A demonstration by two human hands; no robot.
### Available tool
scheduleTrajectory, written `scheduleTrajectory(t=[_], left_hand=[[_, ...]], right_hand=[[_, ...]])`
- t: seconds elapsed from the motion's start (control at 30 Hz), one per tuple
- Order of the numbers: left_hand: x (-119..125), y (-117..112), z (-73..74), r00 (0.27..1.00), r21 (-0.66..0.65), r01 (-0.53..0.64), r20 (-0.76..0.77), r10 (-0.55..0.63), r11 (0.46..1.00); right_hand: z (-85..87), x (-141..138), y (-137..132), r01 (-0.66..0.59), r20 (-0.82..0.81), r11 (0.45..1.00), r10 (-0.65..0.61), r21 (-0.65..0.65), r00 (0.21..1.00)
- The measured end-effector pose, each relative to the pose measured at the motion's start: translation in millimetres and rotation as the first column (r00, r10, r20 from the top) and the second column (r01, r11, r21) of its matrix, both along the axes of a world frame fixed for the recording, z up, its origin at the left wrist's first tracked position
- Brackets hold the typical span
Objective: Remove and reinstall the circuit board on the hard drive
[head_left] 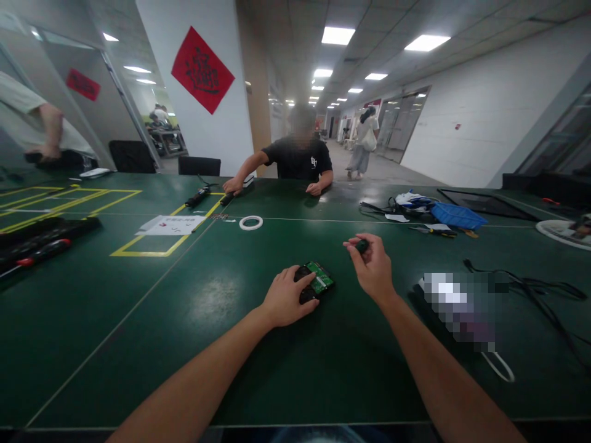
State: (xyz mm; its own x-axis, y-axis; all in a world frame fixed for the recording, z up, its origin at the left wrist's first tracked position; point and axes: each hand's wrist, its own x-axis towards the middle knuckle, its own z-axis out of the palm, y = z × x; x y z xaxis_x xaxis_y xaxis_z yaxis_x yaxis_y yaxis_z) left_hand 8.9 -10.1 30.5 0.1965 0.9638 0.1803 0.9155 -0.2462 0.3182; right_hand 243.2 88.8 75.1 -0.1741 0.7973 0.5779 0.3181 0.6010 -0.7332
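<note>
My left hand (287, 298) rests on a small black device with a green circuit board (317, 280) lying on the dark green table (194, 320), fingers curled over its near end. My right hand (373, 266) hovers just right of the board, raised slightly, pinching a small dark object (362, 245) between thumb and fingers. What that object is I cannot make out.
A person in a black shirt (299, 161) sits across the table. A white tape ring (250, 223), paper sheet (172, 225), screwdrivers at the left (41, 246), a blue tray (457, 216) and black cables (530, 286) lie around. Another person walks down the corridor behind.
</note>
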Motion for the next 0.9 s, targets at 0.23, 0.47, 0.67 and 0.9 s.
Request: scheduleTrajectory(t=[0.23, 0.47, 0.67, 0.9], left_hand=[[4, -1, 1.8, 1.0, 0.02, -0.006, -0.019, 0.006, 1.0], [1, -1, 0.0, 1.0, 0.029, -0.003, -0.009, 0.003, 1.0], [1, 0, -1.5, 1.0, 0.029, 0.001, -0.01, -0.001, 1.0], [-3, -3, 3.8, 0.997, 0.02, 0.058, -0.042, -0.057, 0.998]], right_hand=[[-32.1, -5, 13, -0.069, 0.272, 0.994, 0.043, 0.086, 0.961], [-33.3, 0, 16, -0.022, 0.281, 0.988, -0.022, 0.152, 0.959], [-38.7, -3, 20, -0.035, 0.259, 0.983, -0.012, 0.179, 0.966], [-33.6, 0, 15, -0.011, 0.17, 0.988, -0.016, 0.153, 0.985]])
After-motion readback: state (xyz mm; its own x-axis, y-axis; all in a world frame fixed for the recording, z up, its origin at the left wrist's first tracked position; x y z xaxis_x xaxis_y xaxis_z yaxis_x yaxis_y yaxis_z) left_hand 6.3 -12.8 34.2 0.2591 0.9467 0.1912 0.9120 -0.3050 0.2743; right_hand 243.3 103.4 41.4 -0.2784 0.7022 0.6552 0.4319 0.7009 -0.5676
